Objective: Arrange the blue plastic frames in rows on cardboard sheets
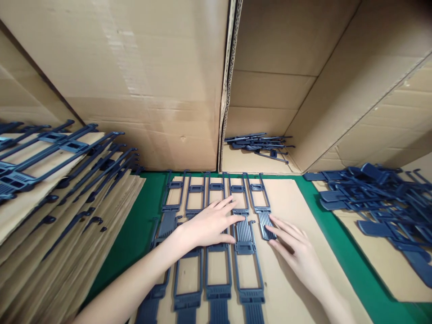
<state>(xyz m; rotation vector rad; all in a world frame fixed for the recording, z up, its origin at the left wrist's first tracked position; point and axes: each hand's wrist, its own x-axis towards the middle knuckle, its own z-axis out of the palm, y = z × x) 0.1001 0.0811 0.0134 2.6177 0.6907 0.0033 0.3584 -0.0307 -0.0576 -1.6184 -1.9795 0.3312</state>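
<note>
Dark blue plastic frames with ribbed ends lie in two rows on a cardboard sheet [290, 279]. My left hand [211, 222] rests over the middle frames with its fingers spread, its fingertips by the ribbed part of one frame [249, 270]. My right hand [297, 247] touches the ribbed end of the rightmost frame [265, 225] in the upper row, thumb at its lower edge and fingers along its right side. Whether the right hand grips that end or only rests against it is unclear. Part of the middle frames is hidden under my left hand and forearm.
At the left, cardboard sheets [101, 256] are stacked with blue frames between them. A loose pile of blue parts [374, 193] lies on cardboard at the right. More parts [256, 143] lie inside an open carton at the back. The table surface [135, 225] is green.
</note>
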